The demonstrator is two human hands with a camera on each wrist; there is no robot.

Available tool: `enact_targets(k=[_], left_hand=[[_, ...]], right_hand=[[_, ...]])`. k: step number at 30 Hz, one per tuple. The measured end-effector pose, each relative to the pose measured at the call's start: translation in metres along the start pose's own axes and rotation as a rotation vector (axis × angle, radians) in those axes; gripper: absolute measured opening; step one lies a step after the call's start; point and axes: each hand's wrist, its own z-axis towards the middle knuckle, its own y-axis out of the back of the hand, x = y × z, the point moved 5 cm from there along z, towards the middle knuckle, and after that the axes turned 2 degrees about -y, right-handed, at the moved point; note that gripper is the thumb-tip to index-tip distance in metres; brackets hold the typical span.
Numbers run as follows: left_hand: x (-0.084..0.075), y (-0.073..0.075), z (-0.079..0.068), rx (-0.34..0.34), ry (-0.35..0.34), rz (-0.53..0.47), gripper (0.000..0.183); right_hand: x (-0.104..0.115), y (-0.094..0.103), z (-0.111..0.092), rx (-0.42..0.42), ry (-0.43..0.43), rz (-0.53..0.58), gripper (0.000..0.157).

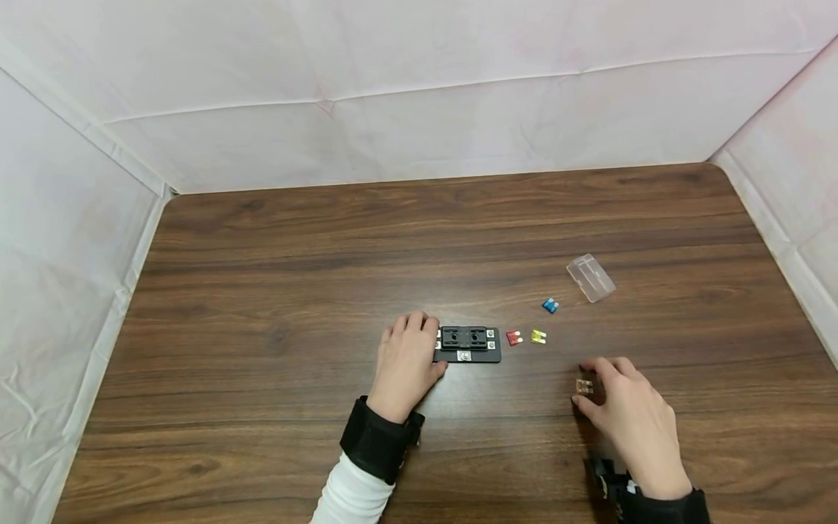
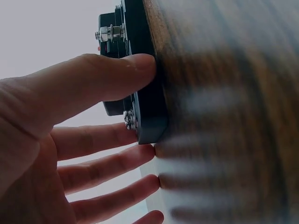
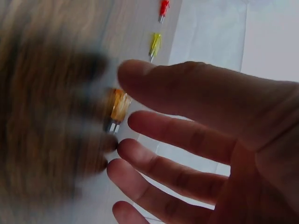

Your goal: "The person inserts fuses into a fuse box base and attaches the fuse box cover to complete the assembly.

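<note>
A black fuse block (image 1: 466, 355) with metal screw terminals lies flat on the table. My left hand (image 1: 404, 364) holds its left end, the thumb on the near edge and the index finger at the far side; in the left wrist view the thumb (image 2: 140, 67) presses the base. On the right, an amber blade fuse (image 1: 584, 386) lies on the table between the spread thumb and fingers of my right hand (image 1: 631, 411). The right wrist view shows a gap between the amber fuse (image 3: 120, 103) and the fingertips (image 3: 135, 122).
A red blade fuse (image 1: 513, 338) and a yellow one (image 1: 538, 336) lie just right of the fuse block. Farther back are a blue fuse (image 1: 550, 306) and a clear plastic cover (image 1: 591, 278). White cloth walls (image 1: 419, 131) border the wooden table (image 1: 294, 255).
</note>
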Motion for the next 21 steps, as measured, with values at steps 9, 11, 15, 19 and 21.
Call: enact_targets(k=[9,11,15,19,21], left_hand=[[0.001,0.001,0.005,-0.015,0.022,-0.007,0.047],[0.001,0.001,0.006,-0.008,0.028,-0.010,0.048],[0.002,0.001,0.009,0.006,0.034,-0.007,0.047],[0.002,0.003,0.011,0.005,0.026,0.002,0.046],[0.001,0.003,0.012,0.005,0.023,0.005,0.047]], right_hand=[[0.004,-0.003,0.002,-0.004,0.074,-0.029,0.028],[0.006,-0.003,0.003,-0.014,0.086,-0.034,0.024],[0.008,-0.003,0.005,-0.012,0.105,-0.042,0.021],[0.009,-0.005,0.007,-0.003,0.108,-0.037,0.019],[0.008,-0.005,0.007,-0.010,0.105,-0.030,0.018]])
